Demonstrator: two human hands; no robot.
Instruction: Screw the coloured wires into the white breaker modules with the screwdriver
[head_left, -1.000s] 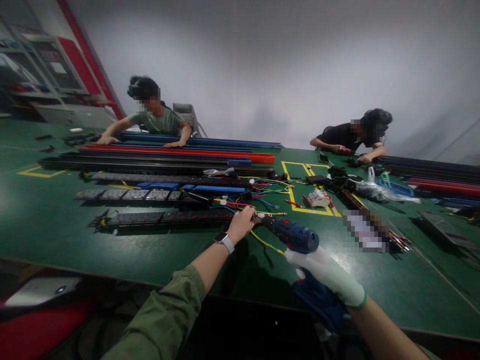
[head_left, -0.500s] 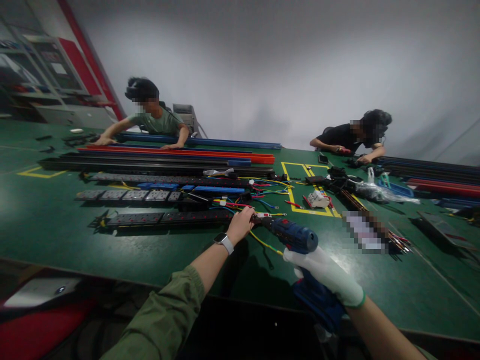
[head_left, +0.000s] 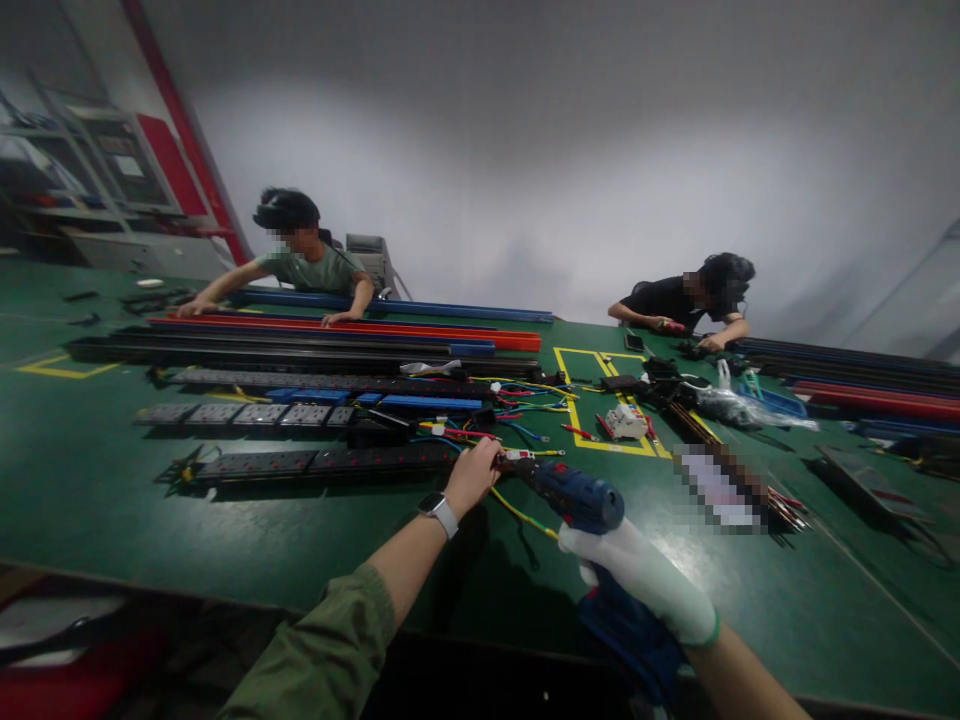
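Drill [head_left: 577, 495] clasped in right hand [head_left: 637, 580], left hand [head_left: 471, 475] pinching socket strip [head_left: 322, 462] on green table [head_left: 112, 500].

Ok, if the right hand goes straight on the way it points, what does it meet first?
Likely the end of the black power strip, gripped by the left hand; the blue screwdriver in the right hand points there.

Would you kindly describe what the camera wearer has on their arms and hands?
The left arm has an olive-green sleeve ending short of the wrist, where a watch with a pale strap sits; the left hand is bare. The right hand wears a white knit glove with a green cuff, and that forearm has no sleeve.
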